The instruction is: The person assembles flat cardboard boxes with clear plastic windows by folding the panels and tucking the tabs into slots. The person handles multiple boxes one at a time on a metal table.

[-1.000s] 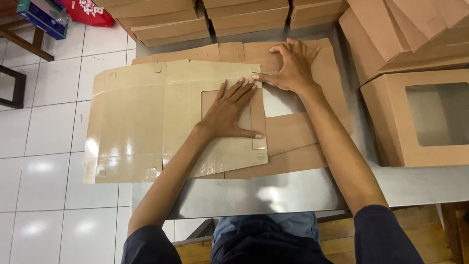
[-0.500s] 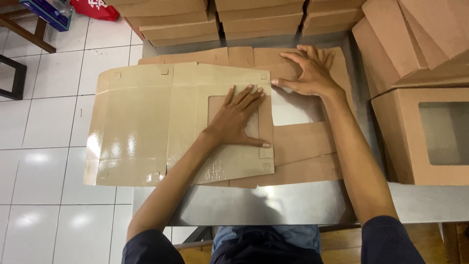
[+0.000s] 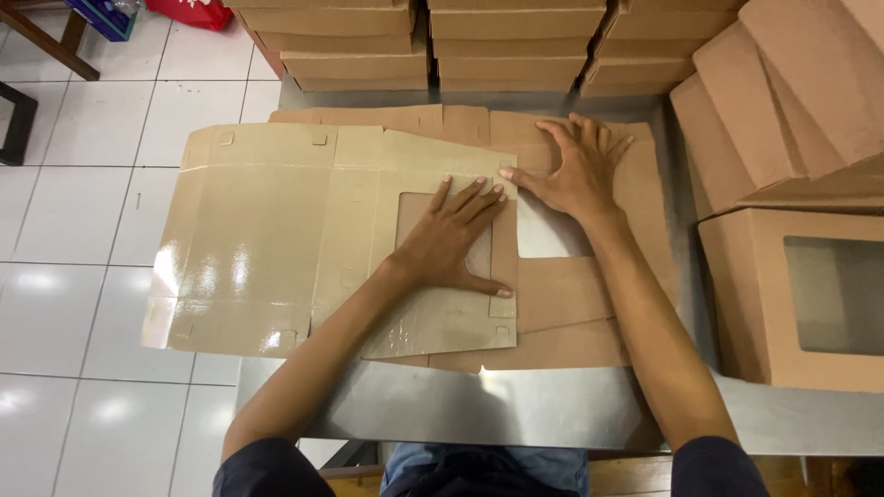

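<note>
Flattened windowed carton blank (image 3: 276, 248), glossy side up, overhangs the left edge of the steel worktop (image 3: 479, 405). Left hand (image 3: 451, 244) lies open, palm down on its window panel, gripping nothing. Right hand (image 3: 575, 170), fingers spread flat, presses the stack of blanks (image 3: 589, 304) beneath. Folded windowed box (image 3: 801, 299) stands right; stacked cartons (image 3: 424, 41) line the far edge.

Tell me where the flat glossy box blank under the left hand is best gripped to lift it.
Probably the flat box blank by its left edge, which overhangs the steel table above the floor, coming from the left; the left hand pins its windowed panel.
</note>
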